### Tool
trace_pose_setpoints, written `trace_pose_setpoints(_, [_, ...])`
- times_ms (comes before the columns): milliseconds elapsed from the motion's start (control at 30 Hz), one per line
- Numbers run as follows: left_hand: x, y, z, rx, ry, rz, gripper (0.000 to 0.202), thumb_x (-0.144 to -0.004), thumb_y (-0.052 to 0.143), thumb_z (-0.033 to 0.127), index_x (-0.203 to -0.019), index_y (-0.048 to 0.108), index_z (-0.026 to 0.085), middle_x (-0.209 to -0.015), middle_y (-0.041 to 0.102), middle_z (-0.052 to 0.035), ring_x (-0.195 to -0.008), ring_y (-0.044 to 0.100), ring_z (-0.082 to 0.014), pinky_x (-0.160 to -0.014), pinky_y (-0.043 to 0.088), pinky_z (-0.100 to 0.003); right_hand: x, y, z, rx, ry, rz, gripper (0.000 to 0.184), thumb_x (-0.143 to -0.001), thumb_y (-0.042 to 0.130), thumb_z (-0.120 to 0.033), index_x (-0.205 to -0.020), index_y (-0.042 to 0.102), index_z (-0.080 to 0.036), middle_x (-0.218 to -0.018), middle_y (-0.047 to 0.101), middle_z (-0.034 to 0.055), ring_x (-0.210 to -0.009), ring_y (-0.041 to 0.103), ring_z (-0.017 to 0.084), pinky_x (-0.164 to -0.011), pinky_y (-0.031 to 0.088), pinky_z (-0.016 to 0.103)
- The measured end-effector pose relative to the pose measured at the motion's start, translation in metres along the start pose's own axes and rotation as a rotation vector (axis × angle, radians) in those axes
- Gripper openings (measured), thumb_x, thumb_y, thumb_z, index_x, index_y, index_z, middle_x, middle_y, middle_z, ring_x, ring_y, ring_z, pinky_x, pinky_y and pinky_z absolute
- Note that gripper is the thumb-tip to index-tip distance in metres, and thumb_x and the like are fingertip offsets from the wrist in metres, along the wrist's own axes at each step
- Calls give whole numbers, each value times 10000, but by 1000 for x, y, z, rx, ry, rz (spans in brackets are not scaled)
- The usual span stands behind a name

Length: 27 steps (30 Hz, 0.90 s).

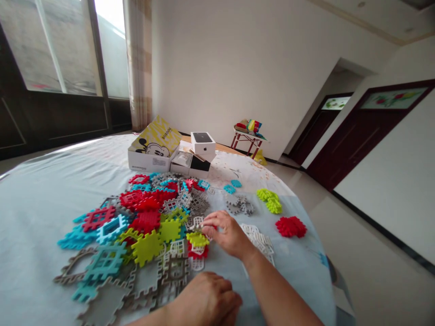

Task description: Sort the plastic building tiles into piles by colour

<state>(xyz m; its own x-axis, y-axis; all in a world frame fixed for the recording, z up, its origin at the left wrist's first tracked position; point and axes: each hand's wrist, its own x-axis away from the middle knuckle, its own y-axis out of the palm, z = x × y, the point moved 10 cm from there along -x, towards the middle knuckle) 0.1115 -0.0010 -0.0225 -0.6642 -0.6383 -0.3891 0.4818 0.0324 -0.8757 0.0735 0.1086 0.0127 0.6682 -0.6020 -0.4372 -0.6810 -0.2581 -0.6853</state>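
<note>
A heap of toothed plastic tiles in red, teal, lime, grey and white covers the middle of the table. My right hand reaches into the heap's right edge, its fingers pinched on a small white tile beside a lime one. My left hand rests curled at the near edge by grey tiles; what it holds, if anything, is hidden. To the right lie sorted little piles: red, lime, grey, teal and white.
A light blue cloth covers the round table. At its far side stand a yellow cartoon box, a white phone box and an open box. The table edge drops off right. A small red-legged table stands by the far wall.
</note>
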Motion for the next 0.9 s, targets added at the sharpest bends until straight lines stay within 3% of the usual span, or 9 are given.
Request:
trace_pose_setpoints(167, [-1, 3, -3, -10, 19, 24, 118, -789, 446, 180, -706, 526, 202, -609, 581, 2, -553, 543, -118, -510, 352, -251, -1, -54, 67, 33, 234, 265, 303, -821, 517, -408, -891, 691, -169, -782, 664, 52, -718, 602, 164, -665, 475, 268])
trace_pose_setpoints(267, [0, 7, -4, 11, 41, 8, 103, -776, 458, 173, -700, 521, 203, -613, 581, -1, -555, 539, -118, -503, 348, -247, -4, -76, 107, 89, 340, 309, 325, -807, 507, -431, -836, 685, -161, -674, 662, 33, -636, 601, 171, -603, 472, 267])
trace_pose_setpoints(433, [-1, 6, -3, 4, 37, -21, 103, -781, 457, 173, -700, 513, 205, -631, 585, 7, -573, 536, -120, -512, 351, -249, -2, -112, 141, 238, 424, 468, 360, -784, 521, -395, -978, 647, -120, -852, 681, 106, -772, 629, 207, -720, 486, 318])
trace_pose_setpoints(533, [-1, -1, 1, -10, 29, -16, 120, -796, 440, 176, -699, 506, 200, -639, 587, 0, -579, 531, -119, -528, 354, -252, 3, -114, 138, 295, 396, 492, 380, -772, 529, -365, -1038, 618, -108, -892, 665, 124, -779, 623, 204, -743, 489, 338])
trace_pose_setpoints(700, [-2, -22, 2, -57, 13, 16, 182, -830, 383, 179, -815, 564, 192, -661, 585, -31, -609, 508, -131, -603, 365, -274, 8, -82, 105, 210, 284, 364, 285, -787, 523, -309, -1001, 629, -153, -955, 647, 95, -818, 609, 180, -774, 490, 327])
trace_pose_setpoints(800, [-1, -43, -16, -120, -65, 32, 267, -852, 338, 201, -905, 600, 191, -691, 592, -54, -655, 514, -144, -657, 381, -288, 10, -60, 77, 155, 226, 289, 252, -799, 525, -292, -990, 636, -171, -950, 644, 81, -827, 603, 175, -794, 481, 325])
trace_pose_setpoints(900, [6, -74, -52, -193, -228, 84, 315, -870, 316, 249, -970, 610, 195, -753, 610, -65, -708, 535, -155, -689, 396, -296, 10, -38, 47, 116, 170, 191, 239, -811, 531, -300, -986, 639, -179, -924, 643, 69, -829, 595, 171, -802, 469, 320])
